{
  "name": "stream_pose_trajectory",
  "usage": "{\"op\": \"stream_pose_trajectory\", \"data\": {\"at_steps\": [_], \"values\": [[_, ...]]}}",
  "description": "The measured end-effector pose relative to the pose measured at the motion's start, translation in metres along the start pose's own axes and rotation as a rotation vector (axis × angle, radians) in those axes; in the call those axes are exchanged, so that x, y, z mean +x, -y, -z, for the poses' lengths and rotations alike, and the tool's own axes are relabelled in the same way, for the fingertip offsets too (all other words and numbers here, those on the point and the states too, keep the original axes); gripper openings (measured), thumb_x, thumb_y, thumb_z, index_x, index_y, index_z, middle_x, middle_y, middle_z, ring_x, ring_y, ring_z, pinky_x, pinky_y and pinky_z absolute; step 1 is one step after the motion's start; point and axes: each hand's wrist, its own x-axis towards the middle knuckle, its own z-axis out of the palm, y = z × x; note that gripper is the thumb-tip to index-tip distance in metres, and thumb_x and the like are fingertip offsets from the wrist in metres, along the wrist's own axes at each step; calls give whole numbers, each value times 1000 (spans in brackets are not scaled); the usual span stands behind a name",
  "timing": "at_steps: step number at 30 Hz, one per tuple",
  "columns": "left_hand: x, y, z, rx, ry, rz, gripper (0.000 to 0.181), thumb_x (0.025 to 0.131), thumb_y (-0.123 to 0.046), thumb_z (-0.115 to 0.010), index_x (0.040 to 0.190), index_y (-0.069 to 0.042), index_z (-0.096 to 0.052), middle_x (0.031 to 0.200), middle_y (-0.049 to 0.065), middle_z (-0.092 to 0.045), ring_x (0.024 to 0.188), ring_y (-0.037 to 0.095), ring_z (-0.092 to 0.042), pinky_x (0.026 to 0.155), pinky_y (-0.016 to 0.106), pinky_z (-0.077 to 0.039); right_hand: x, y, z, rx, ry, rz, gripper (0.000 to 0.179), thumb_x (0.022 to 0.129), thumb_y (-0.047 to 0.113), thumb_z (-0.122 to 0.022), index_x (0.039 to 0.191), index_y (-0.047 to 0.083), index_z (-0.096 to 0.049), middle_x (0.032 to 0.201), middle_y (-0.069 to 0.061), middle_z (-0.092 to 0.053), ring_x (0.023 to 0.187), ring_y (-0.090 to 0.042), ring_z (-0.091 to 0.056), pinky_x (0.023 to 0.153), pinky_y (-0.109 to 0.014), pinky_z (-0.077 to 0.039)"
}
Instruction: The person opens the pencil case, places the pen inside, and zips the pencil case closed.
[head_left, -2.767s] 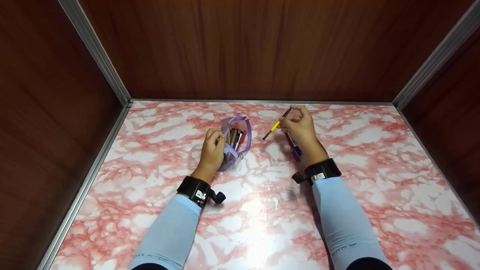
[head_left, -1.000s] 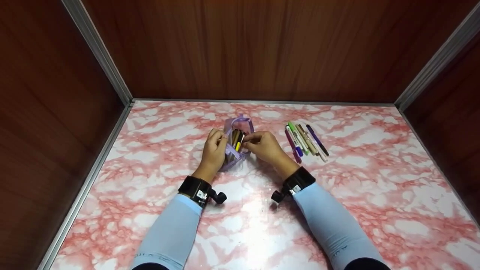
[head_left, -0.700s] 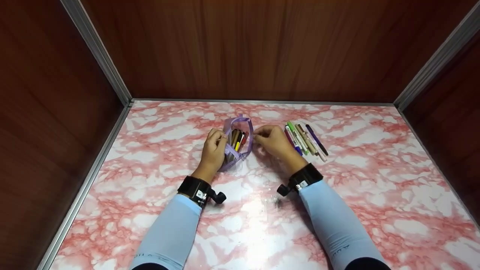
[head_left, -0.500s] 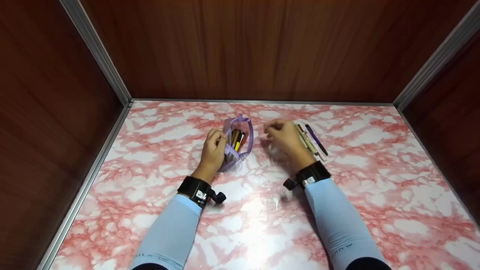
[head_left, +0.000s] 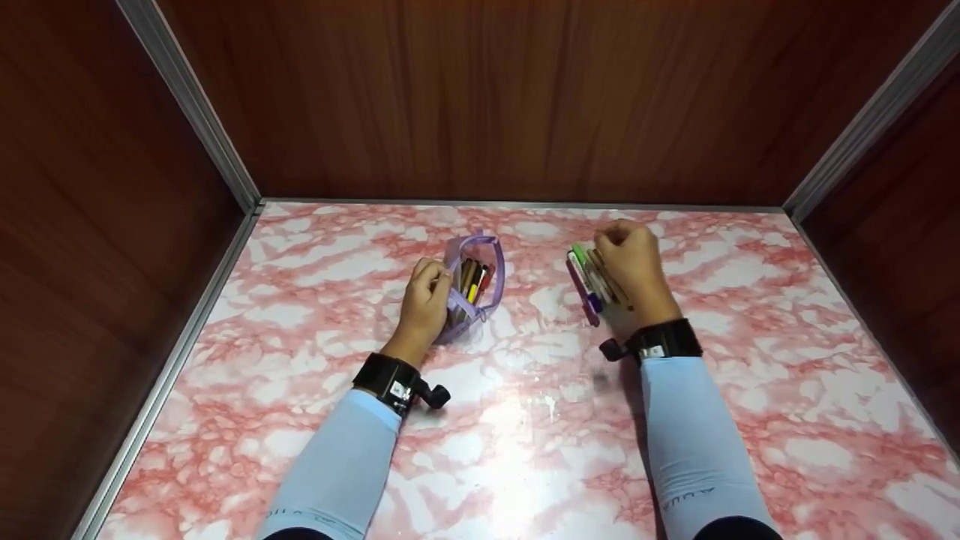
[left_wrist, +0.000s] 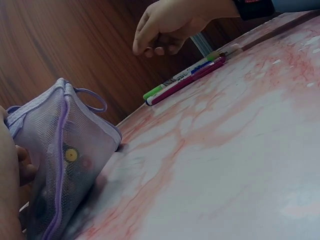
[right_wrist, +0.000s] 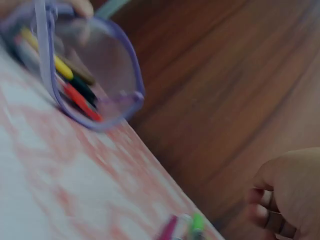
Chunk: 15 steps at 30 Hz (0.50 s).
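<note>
My left hand (head_left: 426, 300) grips the near-left edge of a translucent purple mesh pencil case (head_left: 500, 274). The case's mouth is spread, with several pens inside, among them a red one (head_left: 487, 279) and a yellow-banded one (head_left: 472, 292). To the right, several pens lie side by side on the table, including a magenta pen (head_left: 580, 291) and a green-ended one (head_left: 579, 252). Over the right part of that row hovers my right hand (head_left: 634, 259), fingers loosely bent. In the left wrist view the right hand (left_wrist: 172, 22) is above the pens, nothing visible in it.
The red-and-white marbled table (head_left: 525, 360) is bounded by dark wooden panels (head_left: 480, 97) at the back and both sides. Metal strips (head_left: 195, 105) run along the corners. A black camera band (head_left: 664, 341) sits on each wrist.
The right hand carried a yellow-and-brown slender stick to the pencil case and released it inside. It then moved right, back over the loose pens. The left hand stayed on the case.
</note>
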Motion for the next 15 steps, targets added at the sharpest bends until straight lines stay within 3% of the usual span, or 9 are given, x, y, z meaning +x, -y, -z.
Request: {"op": "stream_pose_trajectory", "data": {"at_steps": [4,8,15], "values": [[0,0,0,6,-1,-2,18,110,-5,-58,95,2,-64,113,17,-62,109,25,-62,99,33,-55,1,-9,19,-151,-20,33,28,106,16,-68,122,-2,-82,111,-25,-80,100,-33,-71,92,-43,-57],[0,2,0,8,-3,-11,18,110,-5,-58,95,1,-64,112,16,-62,108,24,-61,99,33,-55,-1,-19,35,-198,47,-39,34,108,23,-67,129,-2,-78,125,-27,-77,114,-40,-70,105,-57,-57],[0,2,0,-7,-2,-5,18,111,-5,-59,96,2,-65,113,17,-62,109,24,-62,101,35,-57,-9,-25,56,-153,207,-228,48,112,33,-64,148,1,-67,143,-22,-68,124,-36,-64,113,-53,-54]]}}
